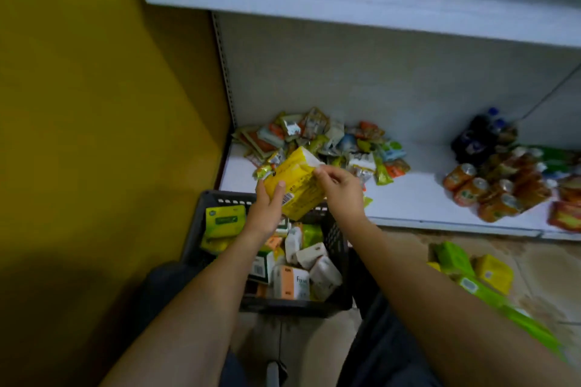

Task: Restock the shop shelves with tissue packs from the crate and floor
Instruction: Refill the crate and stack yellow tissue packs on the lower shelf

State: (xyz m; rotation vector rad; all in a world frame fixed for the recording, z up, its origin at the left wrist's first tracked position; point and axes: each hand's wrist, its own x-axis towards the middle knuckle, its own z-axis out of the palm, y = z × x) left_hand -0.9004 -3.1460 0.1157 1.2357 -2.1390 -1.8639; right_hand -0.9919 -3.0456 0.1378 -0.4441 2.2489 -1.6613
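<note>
A yellow tissue pack [295, 181] is held tilted above the black crate [338, 240], just in front of the bottom shelf [418, 198]. My left hand [267, 204] grips its lower left side, thumb and fingers curled round it. My right hand [338, 187] pinches its upper right edge. The crate holds several more tissue packs [301, 267], white, orange, green and yellow. More green and yellow tissue packs [471, 270] lie on the floor to the right.
A heap of small snack packets [327, 141] lies at the back left of the bottom shelf. Orange drink cans [490, 192] and dark bottles [481, 135] sit at its right. An upper shelf [345, 0] overhangs. A yellow wall [94, 88] stands left.
</note>
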